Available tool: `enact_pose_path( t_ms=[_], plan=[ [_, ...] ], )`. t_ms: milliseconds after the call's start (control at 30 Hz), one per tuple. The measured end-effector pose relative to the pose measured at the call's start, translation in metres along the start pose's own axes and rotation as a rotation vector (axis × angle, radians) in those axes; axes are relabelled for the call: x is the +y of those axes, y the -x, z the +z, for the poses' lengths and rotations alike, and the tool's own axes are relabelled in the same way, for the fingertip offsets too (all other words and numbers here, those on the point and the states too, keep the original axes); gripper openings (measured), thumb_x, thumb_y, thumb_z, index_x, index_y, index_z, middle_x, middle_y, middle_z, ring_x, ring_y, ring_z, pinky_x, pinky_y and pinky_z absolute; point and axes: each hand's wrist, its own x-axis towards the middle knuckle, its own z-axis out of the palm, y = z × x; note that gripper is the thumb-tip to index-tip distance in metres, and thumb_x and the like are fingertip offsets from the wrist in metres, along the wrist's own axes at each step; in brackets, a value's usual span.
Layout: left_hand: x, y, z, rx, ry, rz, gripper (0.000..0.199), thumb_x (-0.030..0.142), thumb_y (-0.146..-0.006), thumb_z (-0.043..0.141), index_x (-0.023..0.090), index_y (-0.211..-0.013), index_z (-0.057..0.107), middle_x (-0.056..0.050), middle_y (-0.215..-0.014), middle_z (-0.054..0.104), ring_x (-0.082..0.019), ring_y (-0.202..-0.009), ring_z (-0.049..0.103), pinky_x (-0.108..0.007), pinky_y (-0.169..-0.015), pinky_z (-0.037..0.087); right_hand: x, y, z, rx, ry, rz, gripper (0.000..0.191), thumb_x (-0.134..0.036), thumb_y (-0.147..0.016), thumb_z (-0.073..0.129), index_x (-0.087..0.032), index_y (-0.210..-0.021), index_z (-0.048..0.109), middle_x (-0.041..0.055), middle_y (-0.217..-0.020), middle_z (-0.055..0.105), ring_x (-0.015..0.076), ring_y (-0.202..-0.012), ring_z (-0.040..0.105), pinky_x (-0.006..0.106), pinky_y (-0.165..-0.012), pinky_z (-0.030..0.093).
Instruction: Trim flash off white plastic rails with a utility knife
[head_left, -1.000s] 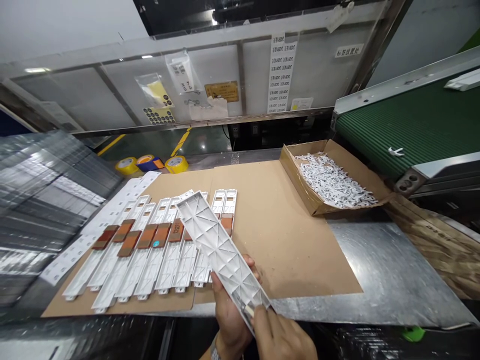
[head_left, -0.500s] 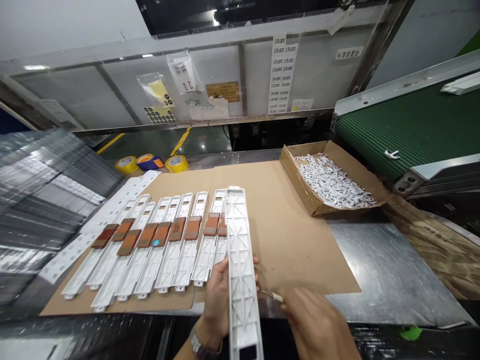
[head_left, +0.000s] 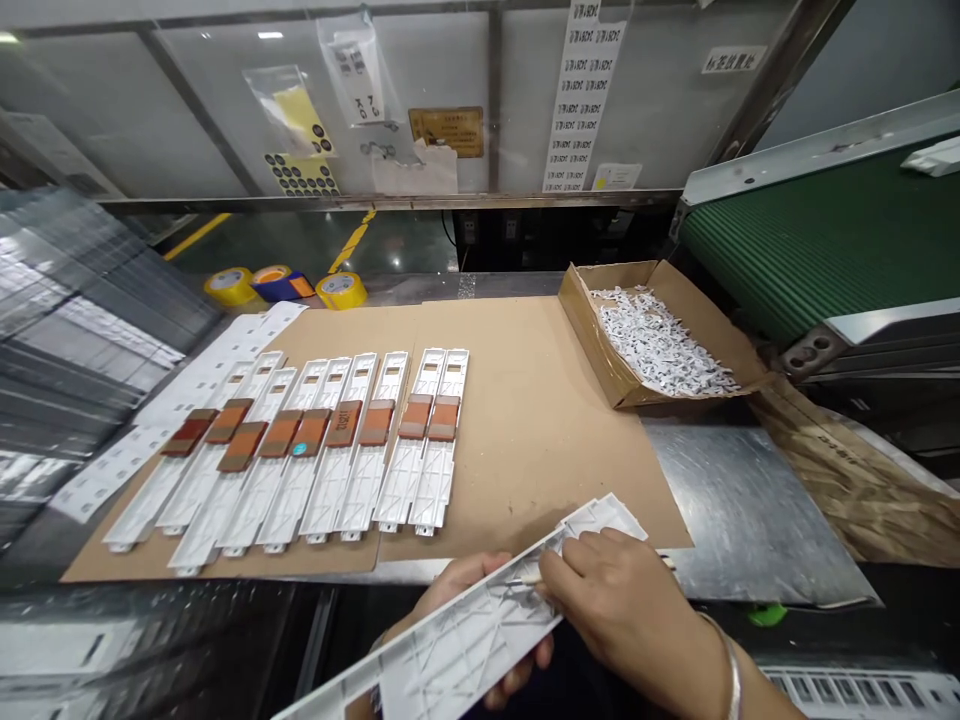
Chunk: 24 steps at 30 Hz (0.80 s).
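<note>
Where the hands work: bottom centre of frame, over the near edge of the cardboard sheet
Left hand: under the panel, fingers curled round its edges, holding it up
Right hand: on top of the panel, fingers pressed together, pinching a thin pale-tipped tool against the ribs; exact tool type and thumb position hard to tell
Held item: ribbed white plastic panel, tilted, ribbed side up, lower end running out past bottom left of the hands, no brown patch showing on visible side
Laid out: nine white strips side by side on the cardboard, centre left, each with a brown patch facing up
Not in the row: the held panel, off the cardboard's near edge
Box: open cardboard box, upper right of the sheet, holding a heap of small white pieces
Around: green conveyor belt far right, yellow tape rolls behind the sheet, stacked clear-wrapped panels far left
</note>
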Motion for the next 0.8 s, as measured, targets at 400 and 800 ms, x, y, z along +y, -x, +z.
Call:
enact_pose_path(
  t_ms=[400,800],
  plan=[
    [0.002,0.001,-0.001,0.024,-0.062,-0.044,0.086,0.036,-0.087,-0.014,0.008,-0.066,0.065,-0.005,-0.048,0.054,-0.011,-0.037,0.049,-0.018,-0.033,0.033,-0.005,-0.002,0.009,0.073,-0.010,0.051,0.020,-0.020,-0.092,0.042,-0.022,-0.073,0.048,-0.0016,-0.061,0.049,0.0176,-0.055,0.041,0.032,-0.058,0.021],
    [0.006,0.000,-0.002,-0.056,-0.064,-0.062,0.085,0.029,-0.086,-0.015,0.006,-0.064,0.064,-0.004,-0.049,0.055,-0.012,-0.035,0.050,-0.021,-0.037,0.034,0.000,-0.001,0.009,-0.005,-0.049,-0.007,0.020,-0.023,-0.094,0.042,-0.022,-0.074,0.048,-0.0028,-0.063,0.053,0.0158,-0.056,0.043,0.031,-0.058,0.023]
  ],
)
